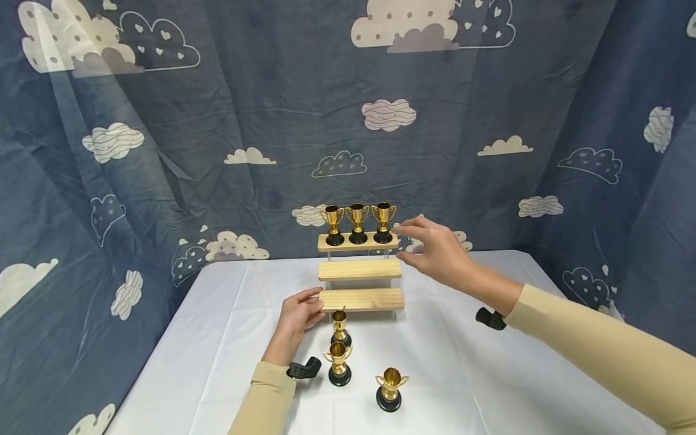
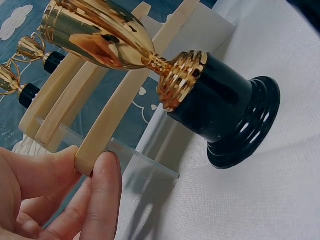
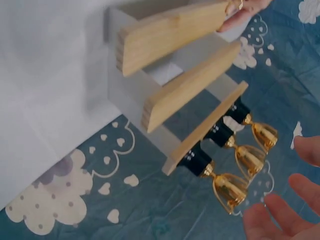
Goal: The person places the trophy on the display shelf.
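Note:
A three-tier display stand with wooden steps (image 1: 361, 299) and clear side panels (image 2: 155, 162) stands on the table. My left hand (image 1: 296, 314) pinches the left end of its lowest step between thumb and fingers. Three small gold trophy cups with black bases, left (image 1: 334, 226), middle (image 1: 357, 223) and right (image 1: 383, 222), stand upright in a row on the top step. Just right of that row, my right hand (image 1: 437, 251) hovers with thumb and fingers apart, holding nothing. In the right wrist view its fingers (image 3: 282, 215) are near the closest trophy (image 3: 230, 187) but apart from it.
Three more trophies stand on the white tablecloth (image 1: 239, 362) in front of the stand: one (image 1: 339, 329) beside the left hand, one (image 1: 338, 362) nearer, one (image 1: 389, 389) to the right. A dark blue cloud-patterned curtain (image 1: 283, 90) hangs behind the table.

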`<action>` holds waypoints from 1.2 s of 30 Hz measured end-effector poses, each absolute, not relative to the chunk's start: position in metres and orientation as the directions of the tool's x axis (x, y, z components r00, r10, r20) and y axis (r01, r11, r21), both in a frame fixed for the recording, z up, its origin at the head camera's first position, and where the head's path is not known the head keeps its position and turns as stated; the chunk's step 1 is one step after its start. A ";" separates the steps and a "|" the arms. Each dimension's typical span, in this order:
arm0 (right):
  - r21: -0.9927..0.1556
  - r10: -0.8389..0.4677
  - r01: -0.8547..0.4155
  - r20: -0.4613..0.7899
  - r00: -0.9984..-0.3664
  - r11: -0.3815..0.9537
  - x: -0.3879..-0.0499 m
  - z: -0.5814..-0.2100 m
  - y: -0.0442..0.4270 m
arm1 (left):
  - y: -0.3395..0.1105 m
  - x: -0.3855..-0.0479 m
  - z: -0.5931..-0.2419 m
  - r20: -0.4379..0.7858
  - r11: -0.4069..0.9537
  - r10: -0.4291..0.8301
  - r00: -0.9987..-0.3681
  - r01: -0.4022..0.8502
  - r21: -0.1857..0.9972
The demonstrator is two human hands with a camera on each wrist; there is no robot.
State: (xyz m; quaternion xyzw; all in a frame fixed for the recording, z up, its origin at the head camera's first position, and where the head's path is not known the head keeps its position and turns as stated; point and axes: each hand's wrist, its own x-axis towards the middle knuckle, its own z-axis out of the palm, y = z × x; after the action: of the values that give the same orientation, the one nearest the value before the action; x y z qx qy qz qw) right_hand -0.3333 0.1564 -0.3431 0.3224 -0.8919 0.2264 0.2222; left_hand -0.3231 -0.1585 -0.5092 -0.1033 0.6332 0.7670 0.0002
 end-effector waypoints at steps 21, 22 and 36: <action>-0.263 -0.529 -0.718 0.525 -0.667 0.644 -0.287 -0.367 0.160 | -0.156 -0.328 -0.511 -0.154 -0.201 -0.136 -0.979 -0.125 0.972; -0.267 -0.531 -0.719 0.523 -0.667 0.641 -0.284 -0.368 0.159 | -0.156 -0.328 -0.511 -0.152 -0.200 -0.135 -0.979 -0.123 0.972; -0.355 -0.556 -0.694 0.421 -0.717 0.626 -0.247 -0.388 0.152 | -0.158 -0.327 -0.512 -0.165 -0.201 -0.144 -0.976 -0.134 0.970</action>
State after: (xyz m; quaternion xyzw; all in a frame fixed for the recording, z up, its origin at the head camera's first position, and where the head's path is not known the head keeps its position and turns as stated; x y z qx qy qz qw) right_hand -0.2470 0.1521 -0.3881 0.3508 -0.8913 0.2531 0.1363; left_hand -0.3273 -0.1584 -0.5122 -0.1099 0.6319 0.7672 -0.0031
